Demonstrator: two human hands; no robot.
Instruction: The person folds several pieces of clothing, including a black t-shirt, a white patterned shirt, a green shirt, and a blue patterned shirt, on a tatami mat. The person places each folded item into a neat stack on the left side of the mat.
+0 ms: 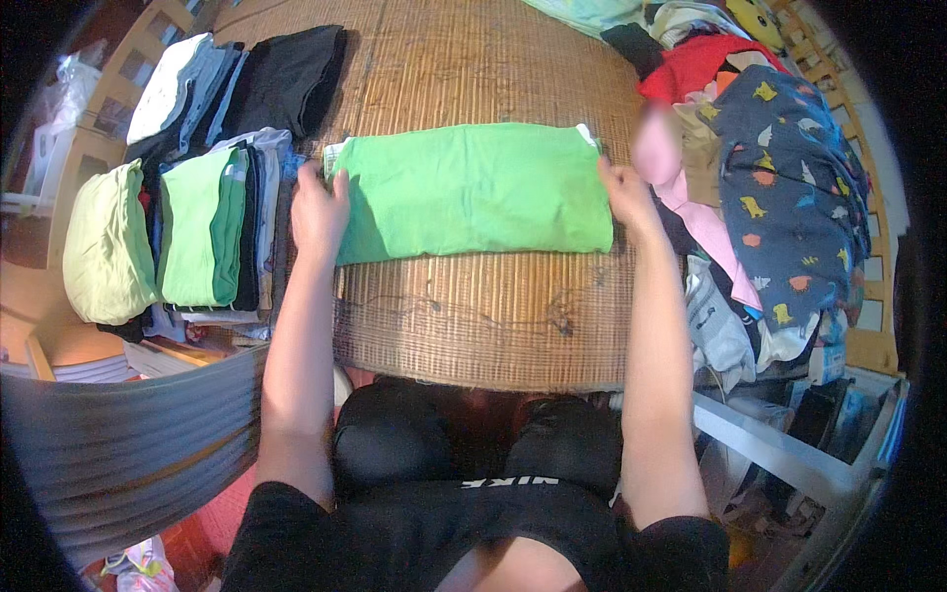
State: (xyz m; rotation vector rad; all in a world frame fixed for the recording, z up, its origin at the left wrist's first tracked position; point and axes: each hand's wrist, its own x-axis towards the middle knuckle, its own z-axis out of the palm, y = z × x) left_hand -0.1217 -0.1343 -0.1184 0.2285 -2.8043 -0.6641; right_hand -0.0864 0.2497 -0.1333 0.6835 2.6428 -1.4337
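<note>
A bright green garment (pixel 473 189), folded into a wide flat rectangle, lies before me on a woven bamboo mat (pixel 473 311). White trim shows at its two upper corners. My left hand (pixel 319 207) holds its left end, thumb on top and fingers at the edge. At the opposite end, my right hand (pixel 629 194) grips the edge near the upper right corner. Just left of my left hand stands a row of folded clothes, among them a green folded garment (pixel 196 229) and a pale yellow-green one (pixel 107 244).
Folded white (pixel 166 89) and black clothes (pixel 285 78) sit at the back left. Along the right lies a loose heap with a red cloth (pixel 699 66), a pink cloth (pixel 710 229) and a dark dinosaur-print cloth (pixel 795 192). Wooden slatted rails (pixel 877 259) border the mat.
</note>
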